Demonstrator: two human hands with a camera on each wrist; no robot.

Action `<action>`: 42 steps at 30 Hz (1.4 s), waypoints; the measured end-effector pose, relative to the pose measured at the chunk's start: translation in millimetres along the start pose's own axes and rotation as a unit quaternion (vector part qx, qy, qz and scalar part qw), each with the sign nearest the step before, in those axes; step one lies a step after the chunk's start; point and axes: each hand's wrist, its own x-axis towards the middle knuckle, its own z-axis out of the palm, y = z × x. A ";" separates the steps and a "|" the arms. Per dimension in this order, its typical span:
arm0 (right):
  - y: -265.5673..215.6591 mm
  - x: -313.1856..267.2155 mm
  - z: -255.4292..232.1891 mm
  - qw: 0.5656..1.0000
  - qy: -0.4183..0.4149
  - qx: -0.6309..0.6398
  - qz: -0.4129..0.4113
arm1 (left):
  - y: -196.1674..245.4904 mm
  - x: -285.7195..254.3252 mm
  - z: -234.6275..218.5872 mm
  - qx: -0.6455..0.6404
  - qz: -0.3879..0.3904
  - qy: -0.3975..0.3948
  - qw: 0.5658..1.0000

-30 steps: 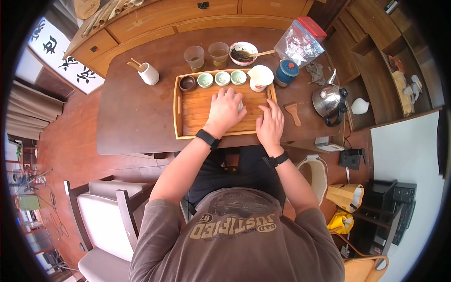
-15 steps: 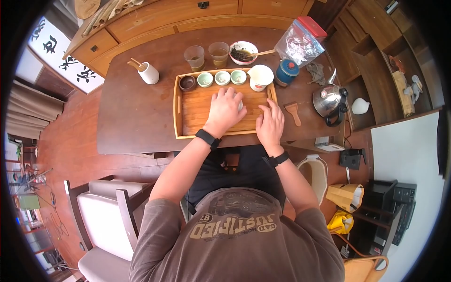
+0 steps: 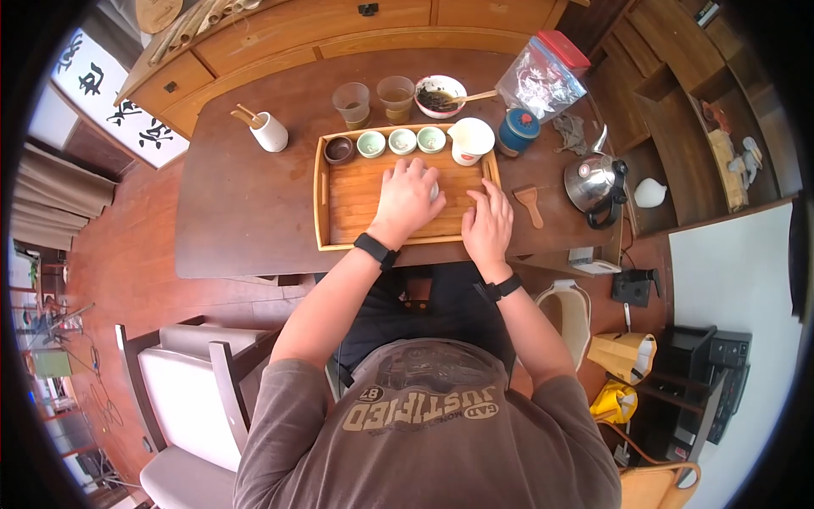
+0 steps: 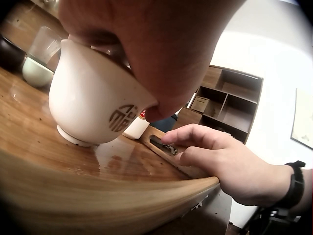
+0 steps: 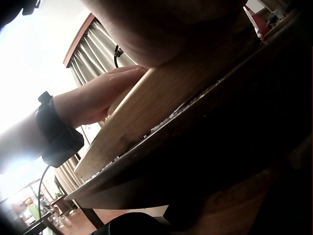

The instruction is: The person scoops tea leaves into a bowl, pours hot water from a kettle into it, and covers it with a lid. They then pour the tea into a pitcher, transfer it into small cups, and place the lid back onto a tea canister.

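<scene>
My left hand (image 3: 407,199) reaches over a white cup (image 3: 435,191) on the wooden tray (image 3: 356,199), mostly covering it in the head view. In the left wrist view the white cup (image 4: 90,95) stands with its foot on the tray, a dark round mark on its side, and the hand's fingers and thumb grip its rim from above. My right hand (image 3: 488,225) rests on the tray's right edge near the handle slot, fingers loosely bent and holding nothing. A dark cup (image 3: 339,150), three pale green cups (image 3: 402,142) and a white pitcher (image 3: 471,141) line the tray's far side.
Beyond the tray are two plastic cups (image 3: 351,103) and a bowl of wet leaves (image 3: 439,96). To the right stand a blue canister (image 3: 517,131), a wooden scraper (image 3: 530,205) and a steel kettle (image 3: 591,180). A tool holder (image 3: 270,133) stands left.
</scene>
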 end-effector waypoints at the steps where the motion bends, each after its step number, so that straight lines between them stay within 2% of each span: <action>1: 0.3 -0.2 0.6 1.000 0.001 -0.001 0.000 | -0.4 0.0 -0.1 -0.003 0.002 0.004 1.000; 11: 2.3 -0.8 -0.3 1.000 -0.006 0.006 -0.003 | -1.1 3.1 -4.5 -0.003 0.018 0.007 1.000; 13: 3.2 -1.6 -0.4 1.000 -0.009 0.010 -0.005 | -2.1 2.1 -4.7 -0.010 -0.003 -0.030 0.999; 17: 7.3 -0.8 -5.3 0.998 -0.048 0.044 -0.006 | -6.6 2.6 -7.7 -0.057 -0.017 -0.011 0.998; 19: 11.0 1.6 -6.9 0.997 -0.053 0.062 -0.008 | -5.3 1.0 -14.4 -0.092 -0.003 0.047 0.995; 20: 12.5 2.1 -7.8 0.995 -0.060 0.081 -0.002 | -4.1 -0.3 -19.7 -0.093 -0.006 0.050 0.994; 22: 11.4 7.2 -11.1 0.995 -0.055 0.085 -0.017 | -2.0 -5.8 -32.6 -0.110 -0.006 0.143 0.983; 23: 6.5 12.5 -15.2 0.994 -0.047 0.093 -0.028 | -3.3 -9.8 -38.0 -0.113 -0.009 0.144 0.983; 25: -6.2 24.4 -24.9 0.989 -0.064 0.127 -0.047 | -9.1 -23.2 -47.3 -0.149 -0.086 0.132 0.976; 26: -14.2 32.5 -28.4 0.981 -0.074 0.165 -0.066 | -15.2 -29.4 -45.4 -0.134 -0.080 0.179 0.971; 27: -21.4 38.9 -29.8 0.981 -0.077 0.164 -0.066 | -22.1 -35.5 -43.9 -0.136 -0.082 0.179 0.971; 30: -40.8 53.0 -32.0 0.969 -0.121 0.152 -0.155 | -41.6 -52.8 -39.3 -0.106 -0.148 0.225 0.957; 35: -51.4 64.4 -13.6 0.958 -0.181 0.099 -0.200 | -68.4 -72.8 -32.9 -0.084 -0.181 0.208 0.958; 37: -50.9 64.2 -4.5 0.953 -0.222 0.102 -0.178 | -74.3 -78.6 -29.0 -0.082 -0.185 0.201 0.959; 42: -51.4 63.7 6.5 0.951 -0.230 0.133 -0.160 | -76.0 -83.2 -26.4 -0.096 -0.172 0.185 0.963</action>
